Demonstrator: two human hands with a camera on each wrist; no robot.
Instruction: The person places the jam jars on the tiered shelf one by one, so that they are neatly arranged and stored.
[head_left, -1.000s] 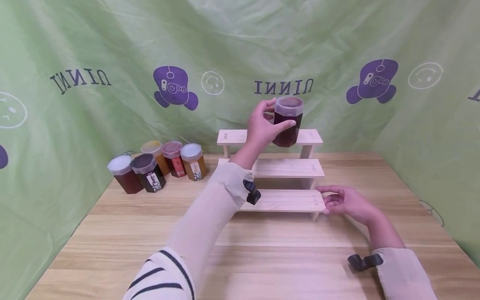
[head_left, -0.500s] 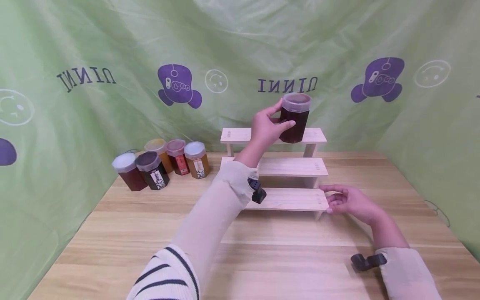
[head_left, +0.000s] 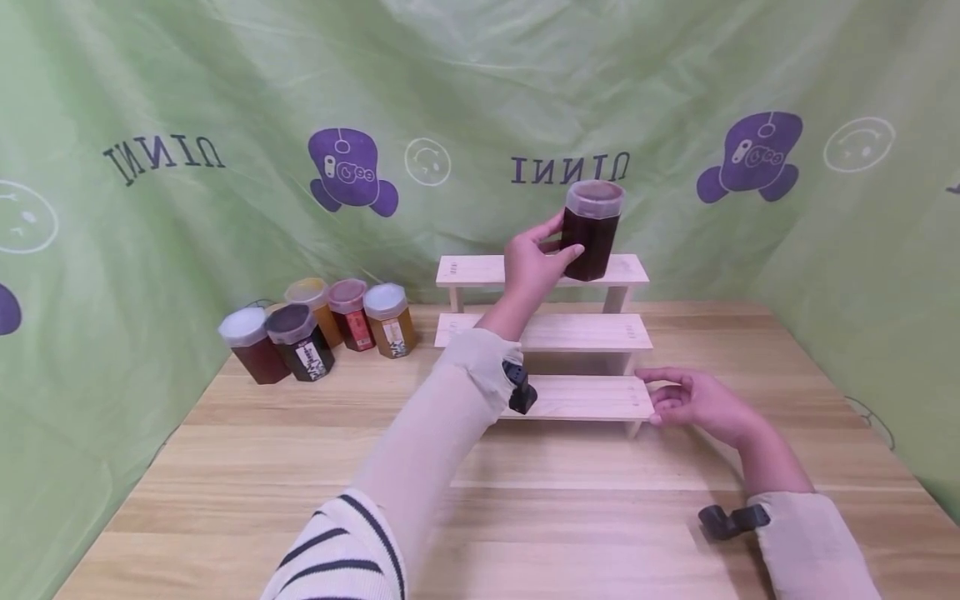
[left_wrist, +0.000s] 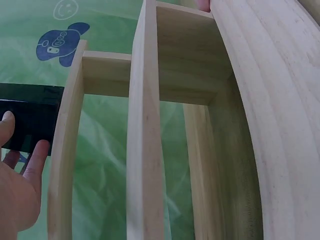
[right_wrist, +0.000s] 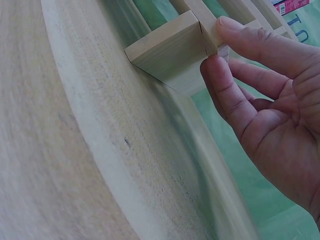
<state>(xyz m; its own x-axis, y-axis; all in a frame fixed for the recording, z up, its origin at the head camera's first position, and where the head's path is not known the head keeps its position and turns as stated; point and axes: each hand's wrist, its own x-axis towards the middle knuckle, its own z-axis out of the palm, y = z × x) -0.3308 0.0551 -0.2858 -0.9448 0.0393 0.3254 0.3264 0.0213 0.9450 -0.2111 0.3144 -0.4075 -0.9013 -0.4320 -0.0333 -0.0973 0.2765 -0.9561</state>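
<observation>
My left hand (head_left: 531,268) grips a dark red hexagonal jar (head_left: 592,242) with a pale translucent lid, held upright at the top tier of a three-step wooden display shelf (head_left: 585,333). The left wrist view shows the base of the jar (left_wrist: 32,120) right by the top board; whether they touch I cannot tell. My right hand (head_left: 697,406) holds the right end of the lowest board. In the right wrist view, thumb and fingers of that hand (right_wrist: 275,95) pinch the board's end (right_wrist: 172,52).
On the table's (head_left: 300,467) back left stand several lidded jars: a white-lidded dark red one (head_left: 262,360), a black one (head_left: 311,354), a yellow one (head_left: 324,321), a red one (head_left: 356,327) and an amber one (head_left: 393,333). A green curtain (head_left: 480,83) surrounds the back and sides.
My left hand has lifted the dark red jar slightly, moving it a little to the right over the top tier. The right hand keeps its place on the lowest board.
</observation>
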